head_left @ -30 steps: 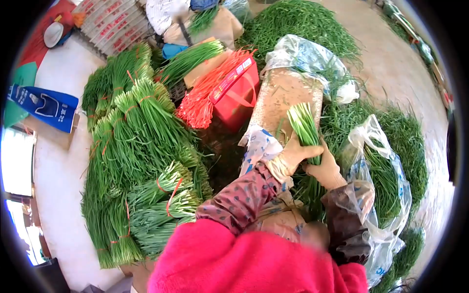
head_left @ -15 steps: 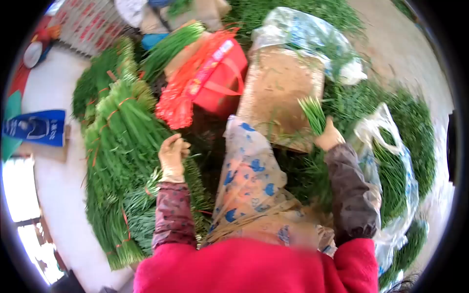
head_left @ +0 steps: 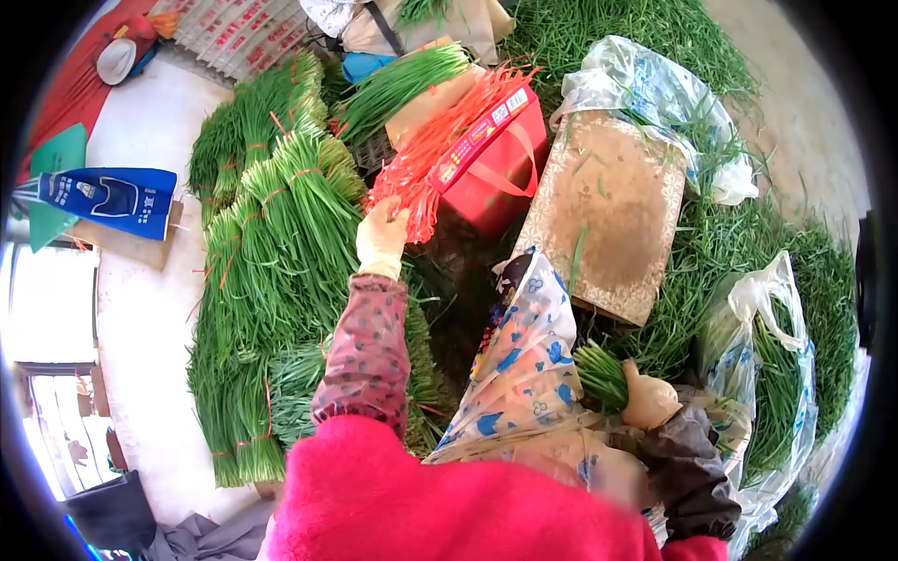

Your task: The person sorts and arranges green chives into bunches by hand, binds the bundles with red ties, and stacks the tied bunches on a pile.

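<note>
My left hand (head_left: 381,241), in a pale glove, is at the lower ends of a bundle of red plastic ties (head_left: 426,192), its fingers closed on some of them. The ties lie across a red bag (head_left: 500,173). Close to my lap, my gloved right hand (head_left: 650,396) grips a small bunch of green chives (head_left: 601,376), cut ends pointing up and left. A patterned plastic apron (head_left: 524,374) covers my legs between the two hands.
Tied bundles of chives (head_left: 281,238) are piled on the left. A worn board (head_left: 613,215) stands ahead, with loose chives (head_left: 716,224) around it. Clear plastic bags lie at its far end (head_left: 645,79) and at right (head_left: 790,365). A blue bag (head_left: 112,201) is far left.
My left hand has moved forward onto the red ties. My right hand has drawn back from beside the board toward my lap with the chives. The view has shifted left.
</note>
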The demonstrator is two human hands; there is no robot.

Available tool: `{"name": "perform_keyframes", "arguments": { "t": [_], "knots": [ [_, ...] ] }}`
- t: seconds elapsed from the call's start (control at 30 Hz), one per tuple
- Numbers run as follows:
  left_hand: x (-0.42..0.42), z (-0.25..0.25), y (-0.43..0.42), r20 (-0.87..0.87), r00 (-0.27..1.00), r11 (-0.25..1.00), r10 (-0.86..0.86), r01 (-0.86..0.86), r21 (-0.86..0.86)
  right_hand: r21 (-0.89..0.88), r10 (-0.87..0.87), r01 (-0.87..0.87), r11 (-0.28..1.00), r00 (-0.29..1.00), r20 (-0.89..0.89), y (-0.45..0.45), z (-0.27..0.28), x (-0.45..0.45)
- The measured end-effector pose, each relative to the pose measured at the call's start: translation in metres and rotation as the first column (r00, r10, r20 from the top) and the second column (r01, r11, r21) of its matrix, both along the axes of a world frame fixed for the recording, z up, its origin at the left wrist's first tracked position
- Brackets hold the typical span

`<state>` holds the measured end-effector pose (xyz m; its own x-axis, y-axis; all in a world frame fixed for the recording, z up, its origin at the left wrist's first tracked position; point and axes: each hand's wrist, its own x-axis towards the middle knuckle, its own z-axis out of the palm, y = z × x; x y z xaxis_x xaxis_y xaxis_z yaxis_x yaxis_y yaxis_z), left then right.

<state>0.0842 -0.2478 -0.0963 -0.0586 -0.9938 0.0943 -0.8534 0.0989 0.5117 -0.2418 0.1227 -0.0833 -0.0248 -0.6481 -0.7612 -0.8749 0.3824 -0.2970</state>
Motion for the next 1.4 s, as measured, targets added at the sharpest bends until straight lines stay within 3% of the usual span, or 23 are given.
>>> {"name": "perform_keyframes", "arguments": {
  "t": [0.07, 0.13, 0.33, 0.4, 0.5, 0.6, 0.67, 0.73, 0.77, 0.8, 0.83, 0.87, 0.9, 1.0, 1.03, 1.1, 1.13, 1.23, 1.27, 1.3, 1.33, 1.37, 1.4],
  "knots": [
    [-0.013, 0.002, -0.014, -0.046, 0.999, 0.998, 0.011, -0.009, 0.055, 0.047, -0.002, 0.0, 0.999, 0.999, 0.04, -0.006, 0.011, 0.011],
    [-0.032, 0.016, -0.019, -0.035, 0.991, 0.952, 0.126, -0.111, 0.285, 0.083, 0.004, -0.008, 0.997, 0.999, 0.05, -0.011, 0.013, 0.017],
    [-0.045, 0.0, -0.034, -0.268, 0.946, 0.941, 0.181, -0.088, 0.328, 0.058, -0.037, 0.032, 0.998, 0.996, 0.079, -0.007, -0.004, 0.02],
    [-0.048, 0.001, -0.026, -0.401, 0.887, 0.96, 0.23, -0.14, 0.241, 0.067, -0.073, 0.069, 0.995, 0.995, 0.069, -0.011, 0.002, 0.012],
    [-0.027, 0.012, -0.019, -0.246, 0.964, 0.995, 0.097, -0.087, 0.052, 0.021, -0.212, 0.212, 0.977, 0.976, 0.048, -0.015, 0.004, -0.007],
    [0.0, 0.048, 0.001, 0.077, 0.995, 0.977, 0.067, -0.05, -0.205, -0.095, -0.302, 0.305, 0.948, 0.952, 0.041, -0.025, 0.012, -0.028],
    [0.005, 0.099, 0.031, 0.324, 0.945, 0.945, -0.047, 0.147, -0.291, -0.146, -0.398, 0.404, 0.903, 0.915, 0.07, -0.03, 0.017, -0.039],
    [0.012, 0.153, 0.058, 0.595, 0.781, 0.962, -0.192, 0.268, -0.041, -0.211, -0.468, 0.475, 0.854, 0.879, 0.086, -0.028, 0.008, -0.052],
    [0.025, 0.172, 0.07, 0.619, 0.701, 0.885, -0.354, 0.466, -0.021, -0.214, -0.5, 0.504, 0.837, 0.863, 0.074, -0.029, 0.008, -0.057],
    [0.024, 0.202, 0.081, 0.594, 0.648, 0.863, -0.477, 0.474, 0.176, -0.208, -0.541, 0.545, 0.812, 0.837, 0.079, -0.031, 0.008, -0.062],
    [0.015, 0.229, 0.093, 0.5, 0.684, 0.847, -0.531, 0.402, 0.348, -0.182, -0.573, 0.579, 0.795, 0.815, 0.089, -0.035, 0.01, -0.067],
    [0.017, 0.243, 0.099, 0.385, 0.707, 0.8, -0.593, 0.463, 0.382, -0.159, -0.6, 0.608, 0.778, 0.794, 0.1, -0.039, 0.013, -0.072],
    [0.003, 0.265, 0.106, 0.348, 0.753, 0.793, -0.559, 0.363, 0.49, -0.166, -0.614, 0.621, 0.766, 0.784, 0.096, -0.039, 0.011, -0.076],
    [-0.027, 0.28, 0.102, 0.291, 0.616, 0.677, -0.732, 0.608, 0.416, -0.162, -0.663, 0.673, 0.722, 0.739, 0.119, -0.04, 0.002, -0.081],
    [-0.046, 0.276, 0.097, 0.299, 0.604, 0.67, -0.739, 0.614, 0.417, -0.226, -0.675, 0.694, 0.684, 0.719, 0.163, -0.039, -0.003, -0.08],
    [-0.106, 0.251, 0.079, 0.394, 0.339, 0.473, -0.854, 0.823, 0.316, -0.274, -0.719, 0.756, 0.594, 0.652, 0.24, -0.038, -0.006, -0.079],
    [-0.126, 0.227, 0.064, 0.46, 0.274, 0.417, -0.844, 0.875, 0.244, -0.272, -0.732, 0.768, 0.58, 0.638, 0.241, -0.038, -0.008, -0.078],
    [-0.22, 0.143, 0.032, 0.395, 0.223, 0.318, -0.891, 0.928, 0.196, -0.29, -0.781, 0.872, 0.394, 0.484, 0.394, -0.035, -0.007, -0.074],
    [-0.251, 0.112, 0.024, 0.447, 0.22, 0.343, -0.867, 0.914, 0.216, -0.261, -0.786, 0.895, 0.362, 0.444, 0.43, -0.033, -0.008, -0.074],
    [-0.283, 0.086, 0.017, 0.425, 0.242, 0.398, -0.872, 0.857, 0.328, -0.247, -0.795, 0.906, 0.345, 0.422, 0.436, -0.031, -0.011, -0.073],
    [-0.306, 0.067, 0.018, 0.327, 0.316, 0.414, -0.891, 0.859, 0.3, -0.235, -0.803, 0.916, 0.326, 0.399, 0.442, -0.029, -0.015, -0.072],
    [-0.328, 0.045, 0.013, 0.342, 0.305, 0.413, -0.889, 0.858, 0.307, -0.231, -0.801, 0.921, 0.313, 0.387, 0.456, -0.025, -0.018, -0.071],
    [-0.344, 0.017, 0.005, 0.344, 0.29, 0.391, -0.893, 0.878, 0.275, -0.18, -0.842, 0.915, 0.362, 0.404, 0.359, -0.024, -0.013, -0.07]
  ]
}}
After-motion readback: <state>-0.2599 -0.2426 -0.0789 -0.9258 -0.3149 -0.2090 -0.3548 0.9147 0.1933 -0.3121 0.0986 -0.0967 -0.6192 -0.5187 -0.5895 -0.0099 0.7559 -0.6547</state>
